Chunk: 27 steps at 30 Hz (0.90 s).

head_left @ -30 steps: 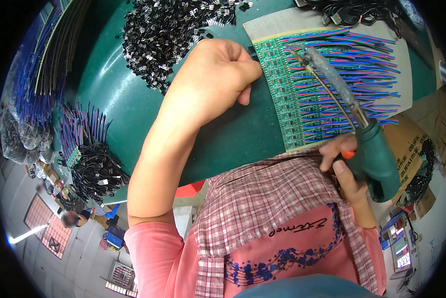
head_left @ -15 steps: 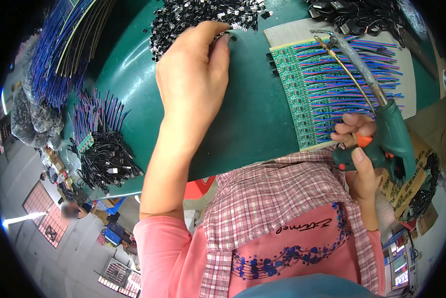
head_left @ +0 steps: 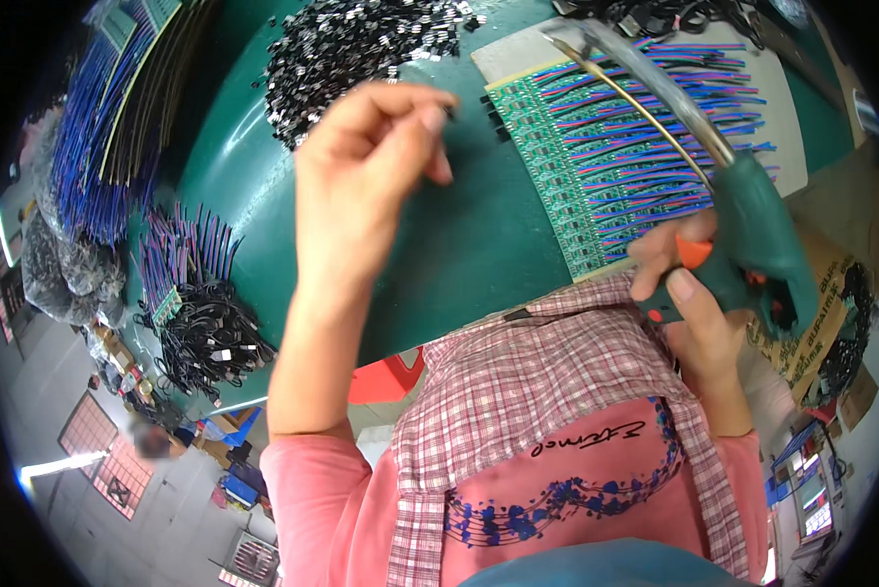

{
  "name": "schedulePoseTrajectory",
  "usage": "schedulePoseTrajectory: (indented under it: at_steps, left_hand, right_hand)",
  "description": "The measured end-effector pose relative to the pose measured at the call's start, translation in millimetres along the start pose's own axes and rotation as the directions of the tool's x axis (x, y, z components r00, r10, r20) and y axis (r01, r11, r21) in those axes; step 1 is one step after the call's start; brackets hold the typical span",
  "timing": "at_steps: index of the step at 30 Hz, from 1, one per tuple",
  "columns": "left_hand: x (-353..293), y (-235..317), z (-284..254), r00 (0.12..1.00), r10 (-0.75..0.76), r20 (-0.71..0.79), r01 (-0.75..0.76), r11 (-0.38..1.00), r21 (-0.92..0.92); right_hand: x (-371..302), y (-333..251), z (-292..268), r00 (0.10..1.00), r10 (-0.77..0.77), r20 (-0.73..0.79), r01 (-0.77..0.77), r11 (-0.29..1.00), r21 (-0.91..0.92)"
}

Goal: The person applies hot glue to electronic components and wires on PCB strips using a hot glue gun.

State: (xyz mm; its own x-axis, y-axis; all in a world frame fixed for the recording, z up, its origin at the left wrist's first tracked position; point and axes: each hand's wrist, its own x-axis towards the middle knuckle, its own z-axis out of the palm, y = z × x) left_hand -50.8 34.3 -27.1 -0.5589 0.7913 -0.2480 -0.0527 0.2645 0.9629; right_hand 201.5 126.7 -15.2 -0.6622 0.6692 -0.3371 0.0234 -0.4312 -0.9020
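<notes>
My left hand (head_left: pixel 356 161) is over the green table, its thumb and forefinger pinched on a small black connector (head_left: pixel 449 112), partly hidden and slightly blurred. Behind it lies a heap of small black connectors (head_left: pixel 332 54) with shiny metal ends. On the right, my right hand (head_left: pixel 704 308) grips a green soldering gun (head_left: pixel 758 210) with an orange trigger. Its metal tube and thin brass-coloured feed tube point up and left, above a panel of green circuit boards (head_left: pixel 547 186). Blue, red and black wires (head_left: pixel 655 147) run rightward from the panel. A few black connectors stick out along its left edge.
A light board (head_left: pixel 787 147) lies under the panel. Black cables (head_left: pixel 674 15) are heaped at the far right. Wired boards (head_left: pixel 107 127) stand at the far left, near a bundle of black cables (head_left: pixel 209 333). A red stool (head_left: pixel 386 380) is below the table edge.
My left hand has come away from the connector heap, nearer and toward the panel, with a small black connector between its fingertips. The soldering gun has shifted slightly left; the whole view has shifted too.
</notes>
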Motion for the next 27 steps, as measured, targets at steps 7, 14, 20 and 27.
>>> schedulePoseTrajectory:
  at_steps: [7,14,20,27]
  left_hand:
    - [-51,-3,41,0.951,0.16,0.266,-0.136,0.985,-0.106]
    - [-42,-7,39,0.72,0.602,0.344,-0.67,0.732,0.121]
    - [-57,1,53,0.8,0.565,0.203,-0.593,0.795,0.126]
    - [-49,-4,38,0.532,0.762,0.37,-0.838,0.411,0.359]
  right_hand:
    - [20,-12,35,0.972,0.235,0.028,-0.236,0.959,0.158]
    - [16,-6,28,0.974,0.211,0.076,-0.221,0.963,0.153]
    - [17,1,30,0.981,0.178,0.077,-0.19,0.962,0.196]
    - [18,-7,34,0.963,0.237,0.128,-0.262,0.934,0.244]
